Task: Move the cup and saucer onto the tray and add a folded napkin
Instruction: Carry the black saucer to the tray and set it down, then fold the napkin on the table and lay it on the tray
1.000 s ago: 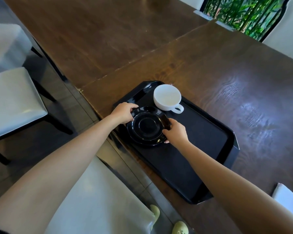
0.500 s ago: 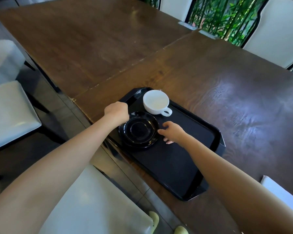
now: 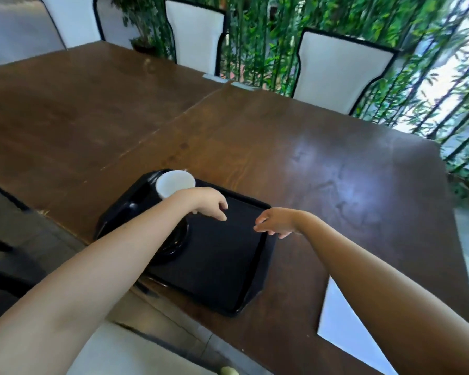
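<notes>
A black tray [image 3: 222, 272] lies at the near edge of the brown table. A white cup [image 3: 173, 183] stands in the tray's far left corner. A black saucer [image 3: 173, 244] sits on the tray's left part, mostly hidden under my left forearm. My left hand [image 3: 206, 204] hovers over the tray just right of the cup, fingers loosely apart, holding nothing. My right hand [image 3: 276, 221] hangs above the tray's right rim, fingers curled apart and empty. A white napkin [image 3: 344, 328] lies on the table to the right of the tray, partly behind my right forearm.
The wooden table [image 3: 309, 158] stretches far and right, with a seam running to the back. White chairs [image 3: 336, 69] stand at the far side before green bamboo. A pale chair seat [image 3: 136, 353] is below the near table edge.
Both hands have let go of the saucer and moved right over the tray. The view has tilted up, showing the chairs and plants behind the table.
</notes>
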`<state>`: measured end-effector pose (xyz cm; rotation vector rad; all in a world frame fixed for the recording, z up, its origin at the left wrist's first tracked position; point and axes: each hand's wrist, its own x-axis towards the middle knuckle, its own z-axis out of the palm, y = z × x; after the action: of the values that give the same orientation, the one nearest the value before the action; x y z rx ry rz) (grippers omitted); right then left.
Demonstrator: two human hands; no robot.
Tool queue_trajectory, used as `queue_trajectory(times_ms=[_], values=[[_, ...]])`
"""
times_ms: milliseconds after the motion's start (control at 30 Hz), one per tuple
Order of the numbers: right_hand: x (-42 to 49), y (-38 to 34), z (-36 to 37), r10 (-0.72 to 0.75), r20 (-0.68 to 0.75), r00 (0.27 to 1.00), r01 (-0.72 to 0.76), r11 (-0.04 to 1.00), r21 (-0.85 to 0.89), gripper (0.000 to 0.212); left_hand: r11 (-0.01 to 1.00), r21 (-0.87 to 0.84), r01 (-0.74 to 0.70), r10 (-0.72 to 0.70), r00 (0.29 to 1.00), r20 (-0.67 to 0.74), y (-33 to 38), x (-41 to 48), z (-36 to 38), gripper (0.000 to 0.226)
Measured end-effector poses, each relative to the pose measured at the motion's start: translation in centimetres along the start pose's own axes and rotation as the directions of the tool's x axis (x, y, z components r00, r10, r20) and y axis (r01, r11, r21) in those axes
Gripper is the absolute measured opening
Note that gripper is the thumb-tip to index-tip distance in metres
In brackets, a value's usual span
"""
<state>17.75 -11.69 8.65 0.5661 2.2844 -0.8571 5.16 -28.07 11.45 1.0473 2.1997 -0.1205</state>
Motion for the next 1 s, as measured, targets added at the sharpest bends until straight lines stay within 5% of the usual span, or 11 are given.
queue_trajectory(times_ms=[600, 833, 1000], values=[[-15.8, 24.6, -1.0, 0.281, -0.198, 0.939, -0.232, 0.943, 0.238, 0.036, 0.927, 0.180, -0.329, 0.326, 0.944, 0.048, 27.2, 4.8, 4.8, 0.045], [-17.0, 31.4, 3.6, 0.329, -0.412, 0.850, -0.269, 0.943, 0.197, 0.037, 0.953, 0.014, -0.301, 0.294, 0.919, -0.262, 30.6, 6.8, 12.4, 0.046], [-15.1, 31.7, 9.5, 0.282, -0.636, 0.718, -0.305, 0.949, 0.075, 0.047, 0.948, 0.169, -0.269, 0.316, 0.856, -0.408, 30.7, 7.7, 19.2, 0.049]])
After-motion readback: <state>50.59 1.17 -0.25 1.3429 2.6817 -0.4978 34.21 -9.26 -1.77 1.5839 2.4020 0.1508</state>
